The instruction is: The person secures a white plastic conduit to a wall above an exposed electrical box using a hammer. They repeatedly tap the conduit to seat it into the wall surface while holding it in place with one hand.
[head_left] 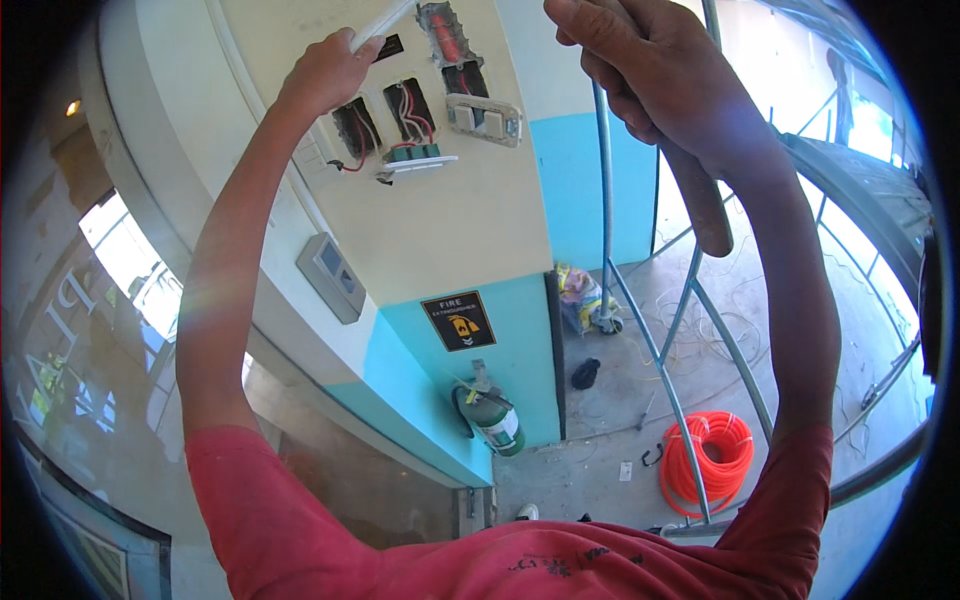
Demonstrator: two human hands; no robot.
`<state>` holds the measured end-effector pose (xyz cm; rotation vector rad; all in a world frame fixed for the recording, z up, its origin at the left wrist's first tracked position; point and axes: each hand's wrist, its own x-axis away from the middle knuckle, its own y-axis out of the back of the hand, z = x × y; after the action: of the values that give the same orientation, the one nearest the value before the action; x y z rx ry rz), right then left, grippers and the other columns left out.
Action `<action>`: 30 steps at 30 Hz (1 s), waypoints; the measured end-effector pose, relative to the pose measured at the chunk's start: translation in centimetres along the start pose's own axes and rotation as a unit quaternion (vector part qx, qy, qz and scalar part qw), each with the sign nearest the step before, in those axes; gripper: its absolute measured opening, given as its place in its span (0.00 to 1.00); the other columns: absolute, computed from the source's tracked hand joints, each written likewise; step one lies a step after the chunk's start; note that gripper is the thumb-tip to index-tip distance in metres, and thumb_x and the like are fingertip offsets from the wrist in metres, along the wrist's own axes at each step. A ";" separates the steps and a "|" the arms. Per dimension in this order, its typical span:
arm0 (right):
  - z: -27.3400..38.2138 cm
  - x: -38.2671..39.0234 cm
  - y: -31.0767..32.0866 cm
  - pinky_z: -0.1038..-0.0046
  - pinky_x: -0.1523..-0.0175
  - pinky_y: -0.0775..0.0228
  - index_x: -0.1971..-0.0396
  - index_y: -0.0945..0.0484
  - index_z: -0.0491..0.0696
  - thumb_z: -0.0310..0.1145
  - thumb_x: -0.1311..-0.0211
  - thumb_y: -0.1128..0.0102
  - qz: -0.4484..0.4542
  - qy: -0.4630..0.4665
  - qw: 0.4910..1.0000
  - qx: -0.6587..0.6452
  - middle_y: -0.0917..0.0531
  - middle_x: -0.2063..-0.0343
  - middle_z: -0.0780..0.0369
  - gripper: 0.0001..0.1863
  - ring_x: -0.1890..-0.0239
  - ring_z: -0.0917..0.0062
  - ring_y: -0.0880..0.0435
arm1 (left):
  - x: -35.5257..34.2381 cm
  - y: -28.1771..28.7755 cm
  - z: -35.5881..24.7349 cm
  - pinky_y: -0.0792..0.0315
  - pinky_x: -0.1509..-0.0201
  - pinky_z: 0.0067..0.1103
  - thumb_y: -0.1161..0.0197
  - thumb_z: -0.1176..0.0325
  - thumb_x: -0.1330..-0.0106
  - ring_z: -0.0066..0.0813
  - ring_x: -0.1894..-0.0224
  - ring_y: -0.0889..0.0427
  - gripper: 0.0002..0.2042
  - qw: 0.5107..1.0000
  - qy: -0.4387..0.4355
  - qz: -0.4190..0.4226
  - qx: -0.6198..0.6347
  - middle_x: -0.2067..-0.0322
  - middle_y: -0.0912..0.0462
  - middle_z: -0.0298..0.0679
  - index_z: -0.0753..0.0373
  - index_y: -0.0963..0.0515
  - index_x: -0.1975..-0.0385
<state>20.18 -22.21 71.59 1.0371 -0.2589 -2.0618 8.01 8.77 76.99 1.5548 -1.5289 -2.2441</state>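
Note:
My left hand point(328, 72) is raised against the cream wall, closed on a pale, narrow bar point(384, 24) that slants up to the right and leaves the picture. To its right is a rough wall cutout with an orange corrugated conduit point(446, 38) inside. My right hand point(665, 75) is lifted at the upper right, wrapped around a brown tool handle point(700, 205); the tool's other end is out of view. Below my left hand, two open wall boxes show red and white wires point(410, 110). A switch plate point(418, 160) and a loose switch panel point(485, 120) hang there.
A metal scaffold frame point(672, 370) stands at my right. An orange hose coil point(706, 462) lies on the floor point(590, 480) beside it, among loose wires. Below on the blue wall are a green fire extinguisher point(492, 418) and its sign point(458, 320). Glass is at my left.

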 end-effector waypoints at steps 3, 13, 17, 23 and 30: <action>-0.2 0.2 -1.0 0.78 0.80 0.34 0.72 0.30 0.43 0.46 0.29 0.55 -0.074 0.004 0.997 0.001 0.30 0.85 0.67 0.20 0.86 0.84 0.30 | -0.8 -1.1 -0.2 0.26 0.57 0.40 0.55 0.43 0.32 0.48 0.62 0.17 0.26 0.999 -0.029 -0.035 -0.024 0.67 0.18 0.49 0.64 0.27 0.54; -1.4 -2.8 -1.6 0.82 0.82 0.34 0.71 0.30 0.45 0.46 0.29 0.57 -0.168 0.276 0.942 -0.085 0.30 0.85 0.67 0.20 0.86 0.87 0.29 | 0.0 -2.4 -1.6 0.25 0.60 0.42 0.55 0.46 0.30 0.51 0.64 0.17 0.23 0.993 -0.031 -0.055 -0.104 0.69 0.18 0.52 0.62 0.29 0.55; -1.9 -7.3 -3.6 0.79 0.79 0.32 0.68 0.30 0.44 0.44 0.29 0.56 -0.316 0.330 0.882 -0.113 0.28 0.82 0.67 0.18 0.83 0.85 0.28 | 0.5 -2.0 -2.1 0.25 0.60 0.42 0.54 0.46 0.30 0.51 0.64 0.17 0.22 0.993 -0.021 -0.047 -0.103 0.69 0.18 0.51 0.62 0.29 0.56; -10.2 -14.1 -8.0 0.83 0.81 0.37 0.67 0.28 0.45 0.56 0.34 0.51 0.002 0.007 0.999 -0.036 0.30 0.85 0.69 0.25 0.88 0.87 0.35 | 0.9 -3.9 -1.6 0.25 0.59 0.41 0.53 0.46 0.31 0.51 0.63 0.18 0.23 0.982 -0.068 -0.052 -0.169 0.67 0.18 0.52 0.63 0.29 0.55; -3.1 -9.5 -4.8 0.77 0.78 0.32 0.63 0.28 0.42 0.45 0.28 0.58 -0.084 0.085 0.990 -0.070 0.28 0.81 0.67 0.19 0.83 0.83 0.30 | 0.4 -2.8 -2.1 0.24 0.61 0.39 0.50 0.48 0.32 0.46 0.66 0.17 0.24 0.999 0.026 0.018 0.022 0.69 0.18 0.49 0.67 0.28 0.55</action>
<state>23.08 -11.58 72.82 1.1732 0.0604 -2.0898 10.68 8.56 74.68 1.5720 -1.5895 -2.1477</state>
